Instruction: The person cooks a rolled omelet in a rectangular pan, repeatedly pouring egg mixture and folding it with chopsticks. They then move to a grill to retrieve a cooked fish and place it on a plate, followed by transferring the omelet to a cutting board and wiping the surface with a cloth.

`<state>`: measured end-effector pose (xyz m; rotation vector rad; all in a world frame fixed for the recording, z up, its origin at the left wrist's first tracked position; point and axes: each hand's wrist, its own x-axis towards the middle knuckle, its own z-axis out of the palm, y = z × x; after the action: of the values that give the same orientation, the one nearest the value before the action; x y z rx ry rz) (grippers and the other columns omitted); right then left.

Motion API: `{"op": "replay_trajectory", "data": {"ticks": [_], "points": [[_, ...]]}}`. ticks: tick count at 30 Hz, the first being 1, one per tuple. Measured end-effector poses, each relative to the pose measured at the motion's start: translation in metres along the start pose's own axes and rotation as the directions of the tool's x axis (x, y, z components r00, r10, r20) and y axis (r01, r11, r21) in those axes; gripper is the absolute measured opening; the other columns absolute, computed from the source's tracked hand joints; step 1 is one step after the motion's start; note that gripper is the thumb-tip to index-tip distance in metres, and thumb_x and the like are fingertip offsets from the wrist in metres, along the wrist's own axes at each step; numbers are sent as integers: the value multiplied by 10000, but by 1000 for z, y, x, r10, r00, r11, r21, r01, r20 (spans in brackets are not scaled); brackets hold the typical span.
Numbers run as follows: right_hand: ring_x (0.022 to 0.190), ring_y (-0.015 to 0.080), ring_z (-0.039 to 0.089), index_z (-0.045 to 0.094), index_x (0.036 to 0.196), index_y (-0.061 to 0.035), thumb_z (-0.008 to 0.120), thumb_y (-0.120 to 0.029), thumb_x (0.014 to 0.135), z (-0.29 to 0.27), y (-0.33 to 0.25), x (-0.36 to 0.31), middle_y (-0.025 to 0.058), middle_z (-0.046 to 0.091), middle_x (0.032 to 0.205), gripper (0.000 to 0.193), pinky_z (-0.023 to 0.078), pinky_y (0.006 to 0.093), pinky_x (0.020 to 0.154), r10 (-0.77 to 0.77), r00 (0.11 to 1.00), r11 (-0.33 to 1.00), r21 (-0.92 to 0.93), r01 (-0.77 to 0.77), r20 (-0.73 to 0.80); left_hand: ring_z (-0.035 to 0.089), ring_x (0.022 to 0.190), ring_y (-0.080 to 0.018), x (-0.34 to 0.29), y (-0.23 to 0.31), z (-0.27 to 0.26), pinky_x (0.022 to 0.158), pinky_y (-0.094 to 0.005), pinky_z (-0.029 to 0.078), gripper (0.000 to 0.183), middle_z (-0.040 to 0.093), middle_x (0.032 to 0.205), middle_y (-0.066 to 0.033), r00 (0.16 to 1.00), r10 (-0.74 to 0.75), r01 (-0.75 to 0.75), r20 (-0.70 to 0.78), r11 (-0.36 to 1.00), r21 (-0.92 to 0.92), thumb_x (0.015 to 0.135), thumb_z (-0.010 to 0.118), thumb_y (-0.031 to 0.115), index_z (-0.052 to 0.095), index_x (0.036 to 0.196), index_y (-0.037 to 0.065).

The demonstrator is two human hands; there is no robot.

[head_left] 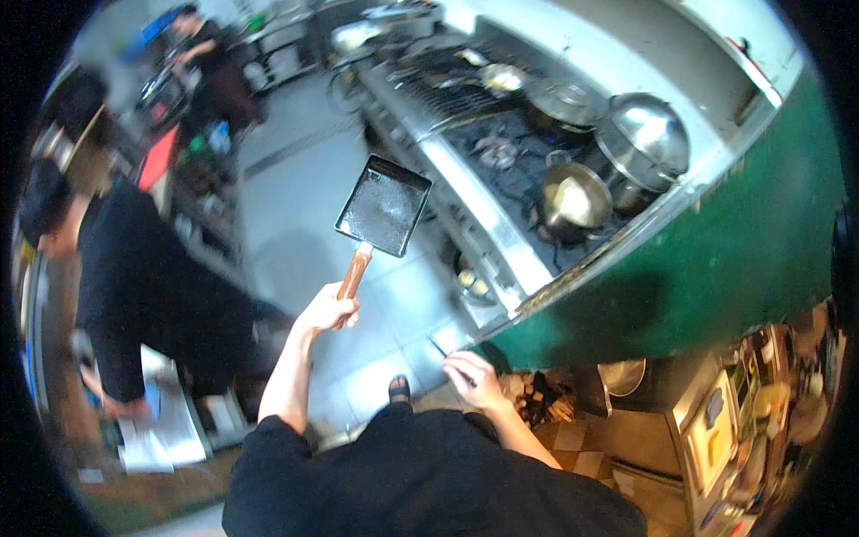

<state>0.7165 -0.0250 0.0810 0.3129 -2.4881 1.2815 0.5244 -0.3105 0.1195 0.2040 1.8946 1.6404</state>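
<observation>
Wrapped round the brown wooden handle, my left hand (328, 309) holds a square omelette pan (386, 204) out ahead of me. The pan is dark and shallow, its inside shiny, with no food visible in it. Lower and to the right, my right hand (474, 380) is closed on a thin dark stick-like tool (438, 346). Blur hides what kind of tool it is. That hand is close to the near corner of the green partition (662, 295) and apart from the pan.
A stove (474, 197) stands ahead right, bearing a pot with pale contents (573, 201), a large lidded steel pot (644, 139) and other pans. A person in black (161, 286) bends over a counter at left; another person (215, 72) stands farther back. Grey tiled floor (295, 206) lies between.
</observation>
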Motion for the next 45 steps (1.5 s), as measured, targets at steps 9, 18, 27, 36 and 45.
{"op": "replay_trajectory", "data": {"ticks": [9, 18, 27, 36, 45], "points": [[852, 233, 647, 663, 896, 11, 684, 18, 757, -25, 9, 123, 126, 660, 921, 141, 512, 294, 744, 27, 969, 1000, 9, -26, -247, 428, 331, -46, 180, 359, 11, 275, -182, 315, 341, 484, 488, 14, 827, 440, -447, 349, 892, -66, 675, 554, 116, 533, 994, -3], [819, 230, 658, 678, 860, 12, 693, 32, 730, -69, 16, 218, 133, 670, 894, 132, 514, 288, 744, 55, 753, 976, -122, -178, -655, 486, 478, -86, 323, 651, 101, 398, -207, 392, 414, 563, 673, -31, 308, 467, -472, 829, 831, -293, 832, 485, 209, 530, 1170, -26], [800, 254, 655, 685, 848, 13, 712, 51, 692, -76, -4, 258, 154, 665, 879, 164, 515, 301, 717, 12, 419, 848, -213, -486, -908, 435, 505, -72, 426, 783, 315, 377, -163, 337, 468, 460, 685, -53, 336, 487, -219, 806, 873, -436, 866, 456, 118, 383, 1244, -147], [810, 277, 643, 659, 829, 22, 664, 38, 709, -10, 20, 339, 164, 658, 884, 121, 505, 328, 736, -9, 23, 681, -23, -732, -1000, 444, 693, -119, 497, 771, 393, 547, -224, 334, 511, 482, 841, -76, 341, 603, -511, 722, 763, -396, 838, 485, 235, 439, 1231, -88], [793, 269, 641, 658, 821, 20, 646, 73, 697, 58, 12, 414, 155, 657, 874, 135, 507, 324, 716, -146, -314, 482, 209, -851, -938, 454, 881, -166, 535, 739, 420, 716, -286, 331, 558, 504, 996, -100, 249, 724, -817, 643, 514, -262, 810, 515, 352, 495, 1218, -29]]}}
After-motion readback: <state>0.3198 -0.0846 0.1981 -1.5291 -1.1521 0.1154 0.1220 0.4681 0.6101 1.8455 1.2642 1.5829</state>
